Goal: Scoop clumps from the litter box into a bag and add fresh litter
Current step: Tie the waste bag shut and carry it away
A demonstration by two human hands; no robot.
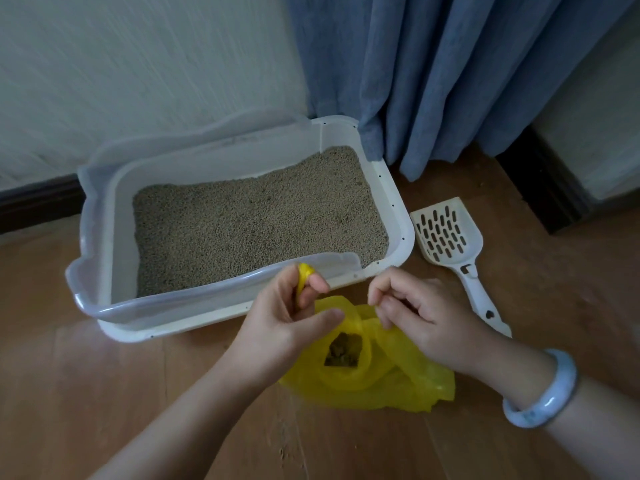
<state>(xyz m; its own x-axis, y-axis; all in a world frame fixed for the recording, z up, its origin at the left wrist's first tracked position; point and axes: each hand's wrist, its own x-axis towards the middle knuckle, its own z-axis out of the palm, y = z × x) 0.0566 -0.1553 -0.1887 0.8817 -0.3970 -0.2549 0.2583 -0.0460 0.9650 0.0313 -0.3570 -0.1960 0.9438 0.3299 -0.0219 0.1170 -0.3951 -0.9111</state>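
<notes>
On the head view I see my left hand (287, 317) pinching one handle of the bag (381, 386) and my right hand (429, 317) pinching its other edge, the bag sitting on the floor (104, 393) just beside the box (104, 216) with clumps (341, 351) inside, the scoop (446, 237) lying right of the box.

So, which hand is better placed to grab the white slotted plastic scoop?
Probably right hand: the white slotted plastic scoop lies beside it; the left hand grips the yellow plastic bag.
</notes>
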